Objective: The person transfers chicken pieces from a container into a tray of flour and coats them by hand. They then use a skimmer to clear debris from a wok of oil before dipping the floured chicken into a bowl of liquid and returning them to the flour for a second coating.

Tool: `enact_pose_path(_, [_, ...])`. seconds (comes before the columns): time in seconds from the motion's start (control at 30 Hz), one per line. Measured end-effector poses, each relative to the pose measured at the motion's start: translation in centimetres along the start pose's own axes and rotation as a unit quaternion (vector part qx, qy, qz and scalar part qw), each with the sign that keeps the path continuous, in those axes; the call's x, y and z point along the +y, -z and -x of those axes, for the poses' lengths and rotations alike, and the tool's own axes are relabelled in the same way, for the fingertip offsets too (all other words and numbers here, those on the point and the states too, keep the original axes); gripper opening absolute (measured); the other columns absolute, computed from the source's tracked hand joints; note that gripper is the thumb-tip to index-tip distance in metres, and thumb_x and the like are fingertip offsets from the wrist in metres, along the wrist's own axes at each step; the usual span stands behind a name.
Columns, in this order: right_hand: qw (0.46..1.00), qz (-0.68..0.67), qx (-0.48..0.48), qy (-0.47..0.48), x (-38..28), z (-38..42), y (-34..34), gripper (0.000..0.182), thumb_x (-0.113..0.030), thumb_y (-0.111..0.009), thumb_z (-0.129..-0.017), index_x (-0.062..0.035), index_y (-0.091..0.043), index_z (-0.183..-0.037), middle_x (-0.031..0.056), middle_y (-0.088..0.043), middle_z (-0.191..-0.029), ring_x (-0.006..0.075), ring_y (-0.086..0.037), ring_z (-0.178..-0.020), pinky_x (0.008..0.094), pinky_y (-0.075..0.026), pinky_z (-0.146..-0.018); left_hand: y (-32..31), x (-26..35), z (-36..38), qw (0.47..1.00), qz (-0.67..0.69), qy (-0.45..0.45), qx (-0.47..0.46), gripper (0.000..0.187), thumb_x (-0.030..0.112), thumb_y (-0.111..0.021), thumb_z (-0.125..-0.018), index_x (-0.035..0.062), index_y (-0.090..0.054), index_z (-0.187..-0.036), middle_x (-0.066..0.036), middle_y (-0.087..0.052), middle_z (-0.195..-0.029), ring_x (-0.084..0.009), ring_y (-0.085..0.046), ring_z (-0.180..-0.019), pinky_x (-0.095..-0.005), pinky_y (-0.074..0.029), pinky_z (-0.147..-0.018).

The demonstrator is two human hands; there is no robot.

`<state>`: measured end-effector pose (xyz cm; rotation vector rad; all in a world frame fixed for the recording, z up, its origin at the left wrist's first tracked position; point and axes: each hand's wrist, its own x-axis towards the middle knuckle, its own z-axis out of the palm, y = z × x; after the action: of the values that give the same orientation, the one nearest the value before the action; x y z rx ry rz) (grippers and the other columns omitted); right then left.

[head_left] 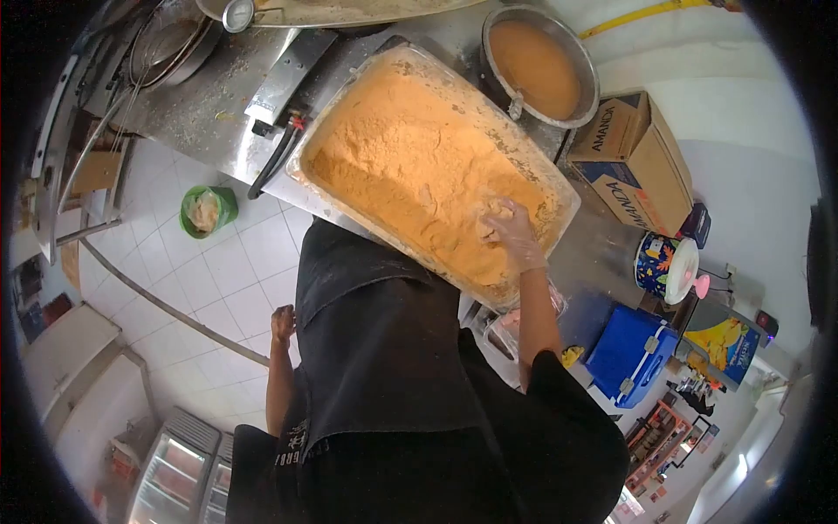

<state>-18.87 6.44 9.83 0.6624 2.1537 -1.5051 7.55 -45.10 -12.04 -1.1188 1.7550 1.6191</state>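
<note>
A large rectangular tub (566,218) holds orange-tan powder (393,131), heaped and furrowed. My right hand (512,234), in a clear plastic glove dusted with powder, is down in the powder near the tub's right end. Its fingers are curled round a powder-coated lump, which I cannot make out clearly. Bare and away from the tub, my left hand (283,322) hangs at my side over the tiled floor, its fingers curled in with nothing visible in them.
Behind the tub stands a metal pot (591,96) of orange-brown liquid. Cardboard box (624,166), patterned pot (653,266) and blue cooler (624,354) are at the right. A green bin (225,206) stands on the floor; strainers (175,44) lie upper left.
</note>
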Motion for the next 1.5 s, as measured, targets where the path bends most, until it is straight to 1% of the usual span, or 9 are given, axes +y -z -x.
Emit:
enact_pose_path(0.2, [0.993,-0.116,-0.004,-0.004,-1.8,-0.3,2.0,0.039,-0.001,-0.066,-0.079,0.0028,-0.054,-0.116,0.0104,-0.061,-0.098,0.0167,-0.064,-0.076,0.03,-0.058,-0.055,0.8,-1.8,-0.4,0.994,-0.001,-0.094,-0.055,0.04,0.038,-0.056,-0.087,0.0028,-0.06,-0.105,0.0,-0.06,-0.078,-0.0109,-0.054,-0.064,-0.0266,-0.044,-0.049])
enact_pose_path(0.27, [0.991,-0.132,0.018,-0.026,-3.8,0.3,2.7,0.04,0.0,-0.066,-0.079,0.0044,-0.053,-0.117,0.0116,-0.06,-0.1,0.0182,-0.065,-0.08,0.0313,-0.058,-0.056,0.4,-0.4,0.0,0.999,0.021,0.033,-0.03,0.043,0.039,-0.056,-0.087,0.0019,-0.06,-0.108,-0.003,-0.062,-0.084,-0.0118,-0.056,-0.069,-0.0273,-0.046,-0.055])
enact_pose_path(0.37, [0.985,-0.144,0.08,-0.059,-8.0,0.6,4.0,0.045,0.0,-0.067,-0.079,0.0069,-0.05,-0.12,0.0132,-0.06,-0.103,0.0192,-0.064,-0.086,0.0325,-0.059,-0.056,-2.8,8.6,2.3,0.993,0.065,0.034,0.088,0.04,0.035,-0.054,-0.091,0.0008,-0.057,-0.113,-0.007,-0.063,-0.093,-0.0128,-0.058,-0.078,-0.0278,-0.047,-0.064])
enact_pose_path(0.5, [0.996,-0.079,0.034,-0.026,-7.7,-1.2,6.9,0.051,0.0,-0.069,-0.077,0.0066,-0.048,-0.123,0.0146,-0.059,-0.105,0.0194,-0.064,-0.086,0.0313,-0.059,-0.056,-11.6,25.7,7.4,0.979,0.0,-0.176,-0.106,0.035,0.021,-0.048,-0.095,-0.0026,-0.051,-0.12,-0.011,-0.062,-0.107,-0.0198,-0.059,-0.098,-0.0315,-0.046,-0.086])
enact_pose_path(0.63, [0.997,-0.054,-0.03,-0.045,-8.2,-2.2,7.3,0.052,-0.001,-0.07,-0.076,0.0066,-0.049,-0.124,0.0138,-0.06,-0.105,0.0181,-0.065,-0.085,0.0284,-0.06,-0.056,-20.6,32.2,10.5,0.913,0.197,0.039,-0.356,0.035,0.015,-0.048,-0.092,-0.0006,-0.047,-0.123,-0.011,-0.057,-0.118,-0.0188,-0.055,-0.107,-0.0348,-0.042,-0.096])
enact_pose_path(1.03, [0.991,-0.101,0.091,-0.003,-9.9,-1.4,8.8,0.04,0.001,-0.07,-0.076,0.0038,-0.058,-0.113,0.0119,-0.063,-0.099,0.0164,-0.065,-0.072,0.0278,-0.056,-0.049,-22.1,33.6,9.8,0.894,0.229,0.048,-0.382,0.051,0.029,-0.051,-0.085,0.0027,-0.041,-0.127,-0.015,-0.049,-0.13,-0.028,-0.046,-0.12,-0.0404,-0.032,-0.104])
enact_pose_path(1.2, [0.989,-0.129,0.027,0.063,-14.5,-5.3,12.3,0.04,-0.003,-0.068,-0.076,0.0032,-0.058,-0.114,0.0081,-0.063,-0.094,0.0152,-0.063,-0.072,0.0281,-0.055,-0.054,-23.7,33.8,8.9,0.887,0.247,0.049,-0.387,0.052,0.032,-0.048,-0.087,0.0025,-0.038,-0.129,-0.018,-0.047,-0.131,-0.0307,-0.046,-0.12,-0.0426,-0.032,-0.105])
enact_pose_path(1.3, [0.986,-0.085,0.011,0.146,-16.5,-10.9,14.0,0.038,-0.009,-0.068,-0.078,-0.002,-0.06,-0.115,0.0056,-0.063,-0.092,0.0137,-0.06,-0.073,0.0266,-0.052,-0.057,-24.3,34.6,9.1,0.887,0.252,0.053,-0.383,0.055,0.033,-0.047,-0.088,0.0026,-0.036,-0.131,-0.02,-0.047,-0.131,-0.0319,-0.045,-0.121,-0.0432,-0.032,-0.105])
enact_pose_path(1.5, [0.986,0.12,0.061,0.095,-16.5,-26.3,14.3,0.023,-0.016,-0.065,-0.083,-0.0035,-0.063,-0.102,0.0061,-0.064,-0.09,0.0128,-0.056,-0.067,0.0263,-0.044,-0.049,-23.8,34.8,9.6,0.89,0.23,0.031,-0.393,0.065,0.041,-0.048,-0.088,0.0028,-0.03,-0.137,-0.021,-0.043,-0.135,-0.0327,-0.043,-0.124,-0.0427,-0.03,-0.106])
